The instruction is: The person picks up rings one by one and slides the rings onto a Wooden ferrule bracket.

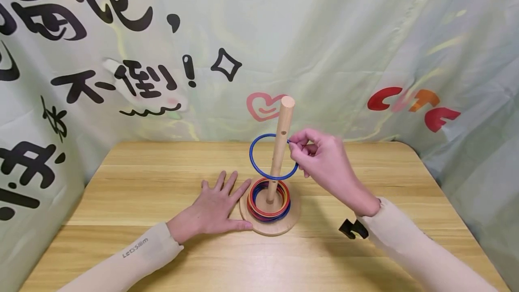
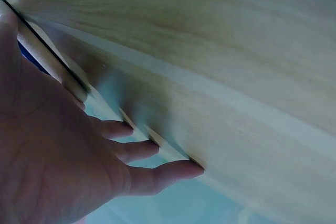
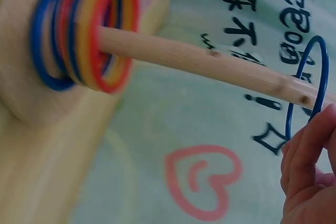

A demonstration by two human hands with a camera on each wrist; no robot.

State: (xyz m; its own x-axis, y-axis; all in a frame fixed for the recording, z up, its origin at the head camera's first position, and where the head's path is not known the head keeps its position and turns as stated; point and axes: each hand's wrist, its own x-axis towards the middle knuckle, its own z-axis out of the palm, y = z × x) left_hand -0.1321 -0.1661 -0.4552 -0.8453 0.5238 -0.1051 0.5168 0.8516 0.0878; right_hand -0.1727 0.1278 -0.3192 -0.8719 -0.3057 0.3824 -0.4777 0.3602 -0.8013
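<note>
A blue ring [image 1: 251,159] is pinched between the thumb and fingers of my right hand [image 1: 326,159]. The ring circles the upright wooden peg [image 1: 279,148], above the round wooden base [image 1: 270,230]. In the right wrist view the blue ring [image 3: 324,66] also loops round the peg [image 3: 194,64]. Several red, yellow and blue rings [image 1: 289,197] lie stacked round the peg's foot. My left hand [image 1: 216,208] lies with spread fingers against the left side of the base. Its palm and fingers [image 2: 173,176] fill the lower left of the left wrist view.
The base stands on a wood-grain table [image 1: 162,161]. A printed curtain [image 1: 316,48] hangs behind and along both sides. A small black clip-like piece [image 1: 353,229] is at the right sleeve's cuff.
</note>
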